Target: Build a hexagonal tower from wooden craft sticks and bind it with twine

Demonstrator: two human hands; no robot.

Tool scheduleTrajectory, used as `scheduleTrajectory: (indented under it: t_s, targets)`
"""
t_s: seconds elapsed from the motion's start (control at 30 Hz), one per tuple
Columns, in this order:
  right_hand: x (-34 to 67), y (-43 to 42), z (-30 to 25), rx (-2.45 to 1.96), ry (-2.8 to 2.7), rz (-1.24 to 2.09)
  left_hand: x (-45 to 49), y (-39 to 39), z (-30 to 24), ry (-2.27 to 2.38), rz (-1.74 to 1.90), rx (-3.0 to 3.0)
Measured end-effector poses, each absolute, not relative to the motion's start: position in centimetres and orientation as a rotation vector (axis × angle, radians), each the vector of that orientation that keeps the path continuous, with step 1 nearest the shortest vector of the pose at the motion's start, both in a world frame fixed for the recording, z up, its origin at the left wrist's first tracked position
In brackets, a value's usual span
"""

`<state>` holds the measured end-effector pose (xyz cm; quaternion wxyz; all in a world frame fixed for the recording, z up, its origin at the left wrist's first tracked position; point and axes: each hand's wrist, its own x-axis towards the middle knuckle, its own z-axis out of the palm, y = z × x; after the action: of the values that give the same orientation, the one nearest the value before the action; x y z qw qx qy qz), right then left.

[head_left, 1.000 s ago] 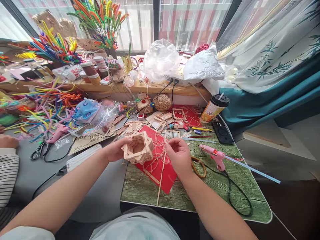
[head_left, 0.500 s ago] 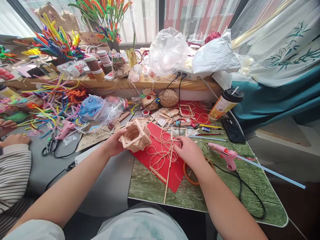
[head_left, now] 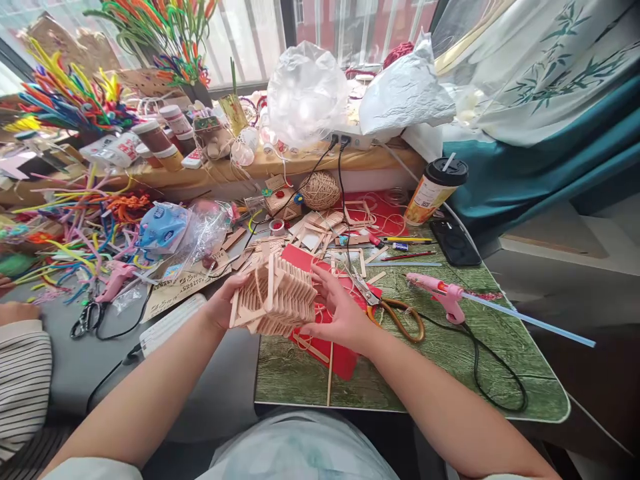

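Containers 1st: far R of the table (head_left: 280,373), a takeaway cup (head_left: 425,203), black lid on, straw (head_left: 450,161) poking out, so can't tell what's inside; up on the far ledge (head_left: 170,180), lidded jars (head_left: 155,143) w/ brownish contents, L of them a mass of colourful pipe cleaners (head_left: 83,97), and a dark pot (head_left: 200,93) w/ tall pipe-cleaner stems; mid ledge, a puffy clear bag (head_left: 307,93), contents too hazy to call, & next to it, R, a white pouch (head_left: 405,97)

Now the main act: the stick lattice (head_left: 280,297), stacked flat wooden sticks, is up btwn both hands, tilted, over the near-L part of the table & the red card (head_left: 345,363). L hand (head_left: 225,303) has its grip closed on the lattice's L end, thumb up top! R hand (head_left: 343,317) curves round the R end, thumb near side, fingers far side; can't tell if that grip presses or just hovers. Scissors (head_left: 405,320) lie just R of it, pink glue gun (head_left: 445,297) farther R
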<state>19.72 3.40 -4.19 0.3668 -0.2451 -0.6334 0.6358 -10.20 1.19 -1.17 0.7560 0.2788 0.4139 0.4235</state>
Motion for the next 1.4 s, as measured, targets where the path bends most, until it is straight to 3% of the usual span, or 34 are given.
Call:
scheduleTrajectory:
  t_s: [0.13,0.27,0.47,0.77,1.07,1.2,1.4]
  targets:
    - [20.0,4.1,-4.9,-0.708,-1.657,1.602,-9.8,2.0,-0.7,0.938,0.933,0.597]
    - [20.6,5.2,-4.4,-0.771,-1.931,1.152,-12.5,2.7,1.2,0.961,1.072,0.611]
    - [18.6,3.4,-3.4,-0.271,-2.611,0.688,-18.0,3.2,3.5,1.031,0.933,0.673]
    - [21.2,4.5,-3.7,-0.571,-2.911,0.444,-19.3,3.5,3.4,1.029,0.883,0.701]
    - [25.8,7.2,-1.4,-0.913,-2.904,0.302,-14.4,3.9,0.7,1.035,0.592,0.793]
    - [24.3,6.8,0.2,-1.043,-2.598,0.27,-12.3,4.4,-0.4,0.961,0.463,0.852]
    - [20.9,4.9,-1.3,-0.855,-2.007,0.768,-10.6,5.2,-1.0,1.198,0.368,1.037]
